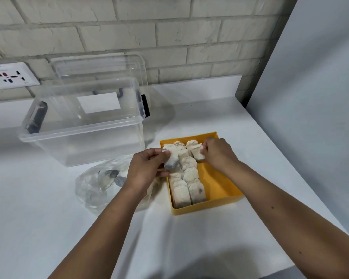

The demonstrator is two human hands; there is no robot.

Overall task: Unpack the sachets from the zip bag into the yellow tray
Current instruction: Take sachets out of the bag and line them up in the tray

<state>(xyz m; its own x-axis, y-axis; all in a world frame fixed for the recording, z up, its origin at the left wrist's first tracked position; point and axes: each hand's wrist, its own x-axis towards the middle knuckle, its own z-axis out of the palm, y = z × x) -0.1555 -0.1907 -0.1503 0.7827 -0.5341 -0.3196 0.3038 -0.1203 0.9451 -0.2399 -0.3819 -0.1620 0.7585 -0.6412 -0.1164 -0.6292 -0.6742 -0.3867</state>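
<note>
White counter (210, 238): yellow tray (220, 186) holds sachets (186, 184).

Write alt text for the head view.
A left hand and a right hand each hold a pale paper sachet over a rectangular yellow plastic tray lined with more, on a white counter. A crumpled clear zip bag lies to its left, by a clear plastic box.

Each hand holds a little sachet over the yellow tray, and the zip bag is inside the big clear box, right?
Not quite. The head view shows the zip bag lying on the table in front of the clear box, not inside it. The rest is right: the left hand and the right hand each hold a sachet over the yellow tray.
</note>
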